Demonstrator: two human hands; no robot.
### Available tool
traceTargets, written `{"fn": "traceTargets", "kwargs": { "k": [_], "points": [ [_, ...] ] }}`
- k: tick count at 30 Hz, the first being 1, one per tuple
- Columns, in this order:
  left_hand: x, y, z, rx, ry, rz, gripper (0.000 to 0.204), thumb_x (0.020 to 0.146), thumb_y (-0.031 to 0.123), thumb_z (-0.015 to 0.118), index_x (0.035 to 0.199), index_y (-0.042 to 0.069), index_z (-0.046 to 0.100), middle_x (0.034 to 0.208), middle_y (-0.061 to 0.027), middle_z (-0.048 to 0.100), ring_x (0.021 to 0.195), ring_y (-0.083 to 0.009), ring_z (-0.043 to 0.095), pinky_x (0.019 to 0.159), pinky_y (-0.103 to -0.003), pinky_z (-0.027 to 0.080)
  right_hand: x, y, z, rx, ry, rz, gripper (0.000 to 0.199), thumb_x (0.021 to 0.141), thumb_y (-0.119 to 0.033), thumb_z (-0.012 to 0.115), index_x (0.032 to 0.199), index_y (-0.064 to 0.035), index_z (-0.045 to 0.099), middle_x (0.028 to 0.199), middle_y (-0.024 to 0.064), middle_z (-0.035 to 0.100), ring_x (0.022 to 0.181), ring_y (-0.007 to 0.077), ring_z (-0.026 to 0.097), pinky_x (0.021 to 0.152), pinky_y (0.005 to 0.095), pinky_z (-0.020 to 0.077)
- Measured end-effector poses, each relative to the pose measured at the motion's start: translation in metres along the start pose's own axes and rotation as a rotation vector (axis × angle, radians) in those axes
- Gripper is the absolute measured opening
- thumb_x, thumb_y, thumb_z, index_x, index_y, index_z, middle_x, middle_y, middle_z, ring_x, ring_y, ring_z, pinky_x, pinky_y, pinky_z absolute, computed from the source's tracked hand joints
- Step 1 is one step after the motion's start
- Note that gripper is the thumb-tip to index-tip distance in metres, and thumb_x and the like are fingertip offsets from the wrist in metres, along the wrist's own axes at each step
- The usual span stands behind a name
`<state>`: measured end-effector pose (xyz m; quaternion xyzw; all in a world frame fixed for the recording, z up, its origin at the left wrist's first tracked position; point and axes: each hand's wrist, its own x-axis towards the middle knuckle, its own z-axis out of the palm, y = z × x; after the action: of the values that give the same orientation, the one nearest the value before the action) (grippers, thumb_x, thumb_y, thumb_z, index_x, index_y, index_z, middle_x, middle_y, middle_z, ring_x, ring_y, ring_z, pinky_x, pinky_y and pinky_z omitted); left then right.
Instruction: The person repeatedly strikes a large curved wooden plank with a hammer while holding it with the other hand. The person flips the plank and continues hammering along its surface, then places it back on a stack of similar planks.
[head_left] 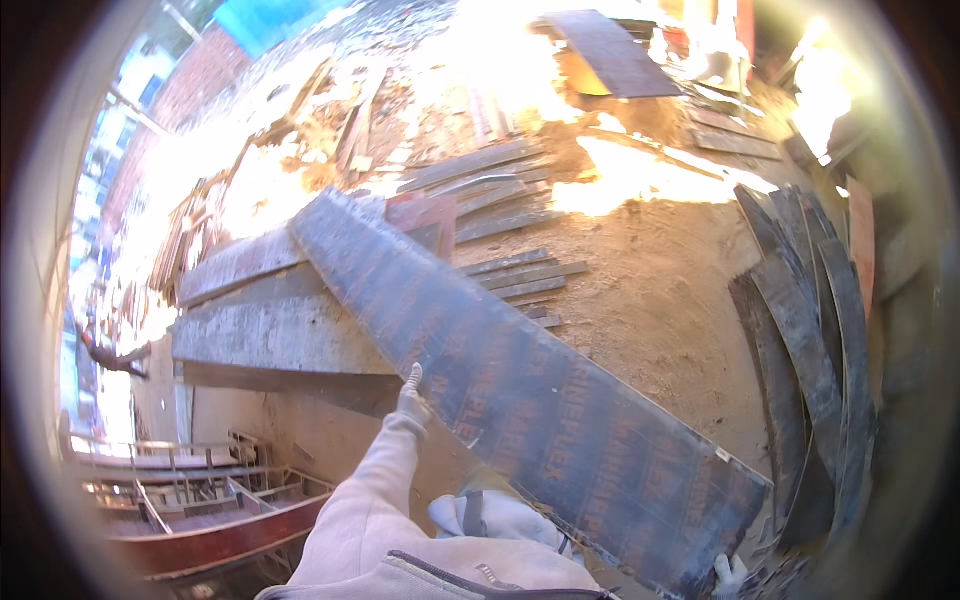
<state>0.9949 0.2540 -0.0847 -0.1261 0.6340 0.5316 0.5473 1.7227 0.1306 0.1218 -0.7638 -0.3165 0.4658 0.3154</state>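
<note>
A long dark formwork plywood panel (540, 385) with faded reddish print slants across the view from upper left to lower right. My left hand (412, 393), in a pale glove, is closed on its near long edge, one digit lying over the top face. At the panel's lower right end my right hand (730, 578), also in a pale glove, grips the short edge; part of it is cut off by the lower rim of the view. The panel's far end overlaps a stack of grey-faced boards (280, 335).
Curved dark boards (800, 350) lie piled at the right. Short planks (525, 275) are spread on the sandy ground (640, 300) beyond the panel. A red-edged frame (215, 540) stands at the lower left. Another person (110, 355) shows at the far left.
</note>
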Motion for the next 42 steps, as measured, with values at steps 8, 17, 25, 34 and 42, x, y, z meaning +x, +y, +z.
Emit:
{"fn": "traceTargets", "kwargs": {
  "k": [8, 17, 25, 34, 42],
  "points": [
    [-0.062, -0.037, 0.090, 0.195, -0.407, 0.002, 0.063, 0.105, 0.049, 0.050, 0.150, 0.006, 0.053, 0.150, -0.0147, 0.058, 0.136, -0.0377, 0.055, 0.110, -0.057, 0.048, 0.070, 0.067, -0.088, 0.376, 0.061, 0.251, 0.035, 0.094, -0.026, 0.075, 0.114, 0.0027, 0.073, 0.103, 0.0069, 0.076, 0.089, 0.0179, 0.071, 0.082, 0.0331, 0.0558],
    [-0.203, -0.193, 0.261, 0.453, -0.466, -0.306, 0.054, 0.100, 0.038, 0.061, 0.138, 0.000, 0.060, 0.131, -0.0163, 0.068, 0.116, -0.0365, 0.066, 0.099, -0.055, 0.055, 0.091, 0.158, -0.298, 0.317, 0.186, 0.532, 0.042, 0.083, -0.028, 0.087, 0.108, 0.0044, 0.079, 0.110, 0.0138, 0.079, 0.096, 0.0204, 0.073, 0.088, 0.0335, 0.0558],
    [-0.208, -0.323, 0.382, 0.520, -0.452, -0.079, 0.048, 0.098, 0.030, 0.065, 0.134, -0.002, 0.062, 0.125, -0.0158, 0.070, 0.111, -0.0345, 0.068, 0.096, -0.051, 0.057, 0.103, 0.221, -0.473, -0.092, 0.173, 0.671, 0.045, 0.088, -0.038, 0.081, 0.113, -0.0003, 0.076, 0.106, 0.0147, 0.073, 0.099, 0.0242, 0.066, 0.092, 0.0341, 0.0483],
    [-0.324, -0.463, 0.616, 0.437, -0.590, 0.078, 0.022, 0.092, 0.015, 0.075, 0.107, -0.001, 0.072, 0.101, -0.0118, 0.073, 0.089, -0.0272, 0.072, 0.081, -0.040, 0.060, 0.080, 0.266, -0.665, 0.334, 0.555, 0.654, 0.038, 0.094, -0.044, 0.074, 0.102, -0.0070, 0.074, 0.081, 0.0072, 0.061, 0.071, 0.0211, 0.053, 0.068, 0.0340, 0.0432],
    [-0.553, -0.694, 0.891, 0.634, -0.788, -0.103, 0.035, 0.100, 0.041, 0.068, 0.118, 0.011, 0.074, 0.116, -0.0056, 0.070, 0.111, -0.0212, 0.063, 0.101, -0.037, 0.048, 0.137, 0.310, -0.974, 0.753, 1.025, 0.210, 0.037, 0.099, -0.049, 0.067, 0.093, -0.0129, 0.071, 0.059, 0.0005, 0.051, 0.046, 0.0184, 0.042, 0.046, 0.0340, 0.0388]
  ]
}}
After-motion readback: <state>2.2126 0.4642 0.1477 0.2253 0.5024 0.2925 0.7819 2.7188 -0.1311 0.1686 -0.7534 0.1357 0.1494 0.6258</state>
